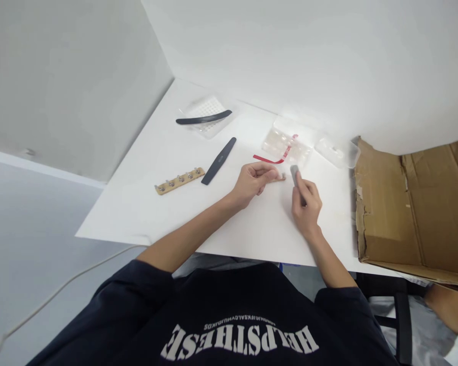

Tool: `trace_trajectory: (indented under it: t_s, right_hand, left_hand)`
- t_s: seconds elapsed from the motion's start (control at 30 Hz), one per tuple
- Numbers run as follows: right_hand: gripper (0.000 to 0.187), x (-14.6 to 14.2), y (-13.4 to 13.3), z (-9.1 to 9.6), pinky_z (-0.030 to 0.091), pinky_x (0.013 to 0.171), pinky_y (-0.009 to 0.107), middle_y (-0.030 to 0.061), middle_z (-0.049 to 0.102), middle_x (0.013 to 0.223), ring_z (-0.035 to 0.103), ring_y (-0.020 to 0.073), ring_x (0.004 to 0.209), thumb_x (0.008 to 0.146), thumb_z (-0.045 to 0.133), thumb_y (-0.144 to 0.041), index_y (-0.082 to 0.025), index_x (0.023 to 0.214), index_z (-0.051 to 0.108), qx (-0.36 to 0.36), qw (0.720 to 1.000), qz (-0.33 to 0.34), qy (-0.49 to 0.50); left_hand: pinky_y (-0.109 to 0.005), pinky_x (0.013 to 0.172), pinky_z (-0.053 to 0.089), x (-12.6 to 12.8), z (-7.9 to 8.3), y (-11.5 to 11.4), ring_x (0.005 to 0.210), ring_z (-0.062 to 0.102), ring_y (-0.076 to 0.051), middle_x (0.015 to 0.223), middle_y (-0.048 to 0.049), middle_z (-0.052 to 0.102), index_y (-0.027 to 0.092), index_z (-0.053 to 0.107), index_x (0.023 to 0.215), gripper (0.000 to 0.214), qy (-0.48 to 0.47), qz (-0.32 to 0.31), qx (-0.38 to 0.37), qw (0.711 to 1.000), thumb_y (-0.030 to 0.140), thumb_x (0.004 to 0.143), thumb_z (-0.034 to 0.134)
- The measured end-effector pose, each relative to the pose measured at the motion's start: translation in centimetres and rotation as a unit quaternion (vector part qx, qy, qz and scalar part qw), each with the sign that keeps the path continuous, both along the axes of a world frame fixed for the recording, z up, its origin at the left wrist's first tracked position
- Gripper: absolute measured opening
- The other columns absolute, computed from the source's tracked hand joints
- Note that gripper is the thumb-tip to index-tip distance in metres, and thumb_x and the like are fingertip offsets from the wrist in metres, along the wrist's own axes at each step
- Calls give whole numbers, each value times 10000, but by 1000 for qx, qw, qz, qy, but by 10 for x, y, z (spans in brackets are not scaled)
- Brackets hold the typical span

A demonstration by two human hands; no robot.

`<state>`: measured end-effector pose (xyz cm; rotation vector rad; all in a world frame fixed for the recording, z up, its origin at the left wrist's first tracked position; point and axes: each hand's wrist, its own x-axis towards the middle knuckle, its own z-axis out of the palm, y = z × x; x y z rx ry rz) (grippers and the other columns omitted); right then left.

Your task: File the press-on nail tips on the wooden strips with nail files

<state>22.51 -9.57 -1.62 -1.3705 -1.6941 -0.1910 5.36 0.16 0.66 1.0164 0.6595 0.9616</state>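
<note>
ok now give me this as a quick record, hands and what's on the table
left hand: pinches a small tan piece
right hand: holds a grey buffer block close to that piece
table: white table
on table: straight black nail file, curved black nail file, tan strip with metal studs, red strip, clear plastic tray
at right: cardboard box

**Two hands, two files, three trays**

One white table (137, 213) sits under everything. The left hand (252, 184) holds one small tan piece (281, 177), and the right hand (306, 206) holds one grey block (295, 175). From the hands, two black nail files (218, 160) lie at 10 and 11 o'clock. One wooden strip (179, 181) at 9 o'clock carries about five small metal studs. Three clear plastic trays (286, 140) sit between 11 and 2 o'clock. One red strip (269, 160) lies at 12 o'clock, and one cardboard box (404, 213) stands at 3 o'clock.
</note>
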Motion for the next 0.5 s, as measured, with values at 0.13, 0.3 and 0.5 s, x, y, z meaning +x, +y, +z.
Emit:
trace_trajectory:
  t_s: [0.13, 0.3, 0.5]
  right_hand:
    - [609, 0, -1, 1, 619, 737, 338, 114, 702, 1129, 686, 203, 951, 1048, 510, -122, -340, 1615, 481, 6, 999, 47, -27]
    - [575, 4, 1, -6, 620, 770, 354, 114, 684, 1124, 671, 207, 954, 1052, 498, -147, -332, 1596, 513, 8, 1000, 14, -8]
    - [614, 8, 3, -12, 622, 776, 345, 115, 663, 1150, 662, 203, 964, 1054, 469, -137, -335, 1634, 450, -15, 1000, 9, -16]
  left_hand:
    - [-193, 344, 257, 1, -1, 0, 394, 386, -13, 706, -14, 733, 148, 719, 801, 534, -9, -9, -7, 1000, 613, 669, 947]
    - [-201, 352, 257, 0, -1, 0, 398, 380, -7, 767, -27, 756, 147, 718, 803, 538, -7, -15, -19, 1000, 619, 675, 942]
    - [-219, 360, 262, 0, -5, 1, 403, 377, -18, 761, -23, 744, 148, 717, 820, 504, 12, -2, -6, 1000, 593, 711, 926]
